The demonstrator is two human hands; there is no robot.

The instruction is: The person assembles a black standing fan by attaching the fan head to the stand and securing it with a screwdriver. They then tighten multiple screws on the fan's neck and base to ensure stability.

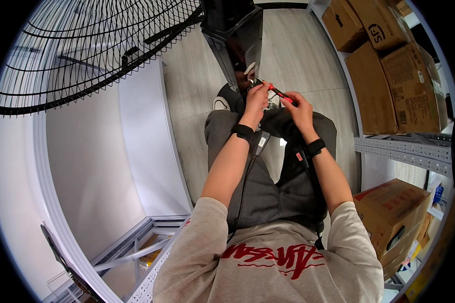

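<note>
My right hand (pixel 300 110) is closed around the handle of a slim red-and-black screwdriver (pixel 277 91), which slants up and left. Its tip end lies beside the fingers of my left hand (pixel 258 101). That hand is closed at the lower end of a glossy black column (pixel 236 48), and what its fingers grip is hidden. Just above the left hand, a small pale piece (pixel 249 69) shows against the column. The column stands upright in front of my knees, between my feet.
A large black wire fan grille (pixel 111 55) fills the upper left. Beside it stands a white panel (pixel 141 136). Cardboard boxes (pixel 371 91) sit on a metal shelf (pixel 404 151) at right, with another carton (pixel 389 212) lower down. A thin cable (pixel 245 182) runs over my lap.
</note>
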